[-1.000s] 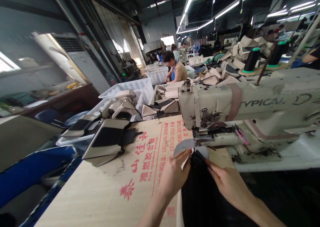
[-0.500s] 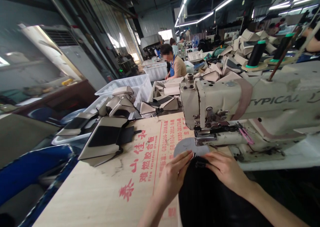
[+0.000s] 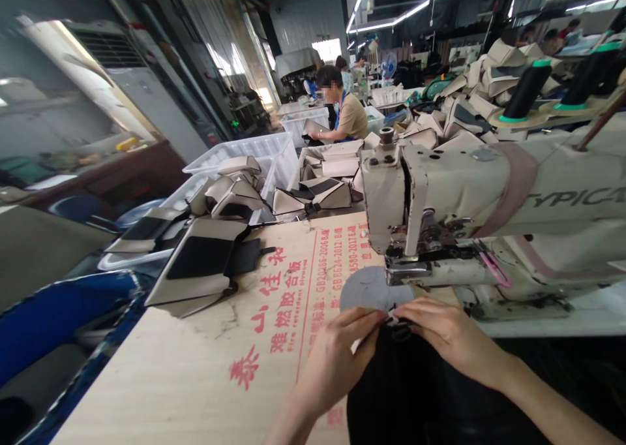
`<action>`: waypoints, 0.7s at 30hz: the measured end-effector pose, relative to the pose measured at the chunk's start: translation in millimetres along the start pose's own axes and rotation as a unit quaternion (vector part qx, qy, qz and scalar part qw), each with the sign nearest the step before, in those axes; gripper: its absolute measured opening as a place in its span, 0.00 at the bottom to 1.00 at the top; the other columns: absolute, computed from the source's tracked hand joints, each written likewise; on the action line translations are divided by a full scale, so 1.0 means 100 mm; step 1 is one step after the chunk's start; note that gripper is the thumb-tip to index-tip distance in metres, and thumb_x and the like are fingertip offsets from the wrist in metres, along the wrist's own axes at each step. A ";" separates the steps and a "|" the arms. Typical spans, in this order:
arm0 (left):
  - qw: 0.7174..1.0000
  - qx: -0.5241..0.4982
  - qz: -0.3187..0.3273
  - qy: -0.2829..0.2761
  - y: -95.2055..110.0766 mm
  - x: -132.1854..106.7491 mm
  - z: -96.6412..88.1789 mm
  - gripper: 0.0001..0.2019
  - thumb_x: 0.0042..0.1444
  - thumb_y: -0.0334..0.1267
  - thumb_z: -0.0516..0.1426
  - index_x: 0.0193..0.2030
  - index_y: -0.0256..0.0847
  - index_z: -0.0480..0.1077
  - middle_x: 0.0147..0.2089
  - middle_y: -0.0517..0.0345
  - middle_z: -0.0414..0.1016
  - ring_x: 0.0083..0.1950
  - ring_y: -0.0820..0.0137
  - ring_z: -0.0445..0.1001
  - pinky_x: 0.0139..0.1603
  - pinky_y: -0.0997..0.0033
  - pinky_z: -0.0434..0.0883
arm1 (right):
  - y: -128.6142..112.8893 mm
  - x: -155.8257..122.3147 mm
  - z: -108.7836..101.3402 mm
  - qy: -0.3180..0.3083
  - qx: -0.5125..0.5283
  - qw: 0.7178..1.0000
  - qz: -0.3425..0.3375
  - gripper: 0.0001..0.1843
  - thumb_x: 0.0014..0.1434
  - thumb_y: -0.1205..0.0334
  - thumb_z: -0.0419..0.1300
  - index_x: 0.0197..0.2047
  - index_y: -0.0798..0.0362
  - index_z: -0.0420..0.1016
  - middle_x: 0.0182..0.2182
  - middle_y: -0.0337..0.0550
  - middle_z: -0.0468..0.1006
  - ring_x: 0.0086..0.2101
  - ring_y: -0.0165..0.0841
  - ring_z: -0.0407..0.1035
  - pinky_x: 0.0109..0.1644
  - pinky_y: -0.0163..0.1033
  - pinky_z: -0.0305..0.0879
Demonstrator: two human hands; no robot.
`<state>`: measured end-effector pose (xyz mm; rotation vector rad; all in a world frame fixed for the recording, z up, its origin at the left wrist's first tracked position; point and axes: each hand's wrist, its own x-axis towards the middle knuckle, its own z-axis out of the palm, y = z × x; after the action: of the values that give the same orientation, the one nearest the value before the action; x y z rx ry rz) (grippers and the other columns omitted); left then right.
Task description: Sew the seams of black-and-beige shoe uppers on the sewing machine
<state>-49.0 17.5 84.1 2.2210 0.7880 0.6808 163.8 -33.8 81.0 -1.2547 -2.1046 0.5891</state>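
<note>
My left hand [image 3: 340, 353] and my right hand [image 3: 447, 334] meet in front of the sewing machine [image 3: 440, 184], fingers closed. Between the fingertips is a small black buckle-like piece [image 3: 400, 329] with a pale bit at its top; its exact kind is too small to tell. Just behind the fingers a grey rounded flat piece [image 3: 369, 288] lies beside the machine's narrow arm [image 3: 430, 270]. Black material [image 3: 386, 393] fills the space below my hands. A beige and black bag [image 3: 200, 259] rests on the plywood board [image 3: 205, 373] to the left.
White plastic crates [image 3: 274, 164] with beige and black pieces stand beyond the board. Thread spools [image 3: 528, 91] rise over the machine, with a large pile of pieces [image 3: 469, 115] behind. A blue-lined container [image 3: 63, 327] is at the left. A co-worker [image 3: 349, 115] sits farther back.
My hands stay together at the black piece, a little lower in view. The machine appears slightly farther right as the view shifts. The co-worker now has a piece raised in the hands.
</note>
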 end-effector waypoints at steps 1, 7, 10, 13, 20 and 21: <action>1.000 -0.007 -0.003 -0.004 0.00 -0.01 0.01 0.13 0.59 0.33 0.50 0.49 0.45 0.69 0.45 0.55 0.73 0.45 0.71 0.72 0.47 0.74 0.70 | 0.01 -0.01 0.00 -0.003 0.008 1.000 0.004 0.17 0.62 0.67 0.48 0.54 0.50 0.65 0.46 0.44 0.72 0.48 0.32 0.65 0.53 0.41 0.64; 1.000 0.023 -0.003 0.001 0.03 -0.01 0.04 0.11 0.58 0.36 0.51 0.46 0.43 0.70 0.42 0.54 0.74 0.42 0.70 0.73 0.45 0.72 0.70 | 0.04 -0.04 0.02 -0.004 0.010 1.000 -0.007 0.17 0.63 0.68 0.47 0.54 0.52 0.65 0.46 0.45 0.71 0.48 0.32 0.64 0.54 0.40 0.65; 0.999 0.047 0.003 0.008 0.01 -0.03 0.05 0.13 0.58 0.36 0.52 0.49 0.45 0.68 0.45 0.56 0.74 0.44 0.71 0.73 0.46 0.73 0.71 | 0.05 -0.03 0.01 0.003 -0.014 0.999 -0.031 0.17 0.63 0.68 0.46 0.53 0.53 0.66 0.47 0.45 0.72 0.48 0.32 0.65 0.53 0.40 0.66; 0.997 0.076 0.015 0.014 0.01 -0.08 0.05 0.15 0.58 0.35 0.52 0.52 0.47 0.66 0.46 0.57 0.73 0.44 0.71 0.73 0.46 0.73 0.71 | 0.03 -0.03 -0.01 -0.016 -0.034 0.998 -0.048 0.19 0.63 0.69 0.45 0.55 0.53 0.63 0.48 0.45 0.71 0.49 0.31 0.65 0.54 0.38 0.65; 0.987 0.122 0.102 0.010 0.13 -0.06 -0.06 0.18 0.58 0.27 0.50 0.54 0.43 0.63 0.50 0.57 0.72 0.50 0.72 0.70 0.51 0.73 0.68 | -0.17 -0.08 -0.11 0.020 -0.131 0.989 -0.062 0.22 0.61 0.73 0.42 0.55 0.55 0.63 0.48 0.44 0.71 0.49 0.31 0.65 0.55 0.35 0.64; 0.986 0.121 0.114 0.000 0.12 -0.04 -0.05 0.18 0.58 0.26 0.49 0.54 0.43 0.63 0.50 0.57 0.72 0.51 0.72 0.69 0.53 0.72 0.67 | -0.18 -0.08 -0.11 0.022 -0.145 0.987 -0.061 0.21 0.61 0.73 0.42 0.55 0.55 0.64 0.48 0.44 0.71 0.49 0.31 0.65 0.55 0.35 0.64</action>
<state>-51.1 10.4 95.2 2.5610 0.6500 0.7269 163.9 -48.2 98.3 -1.2664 -2.2693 0.2035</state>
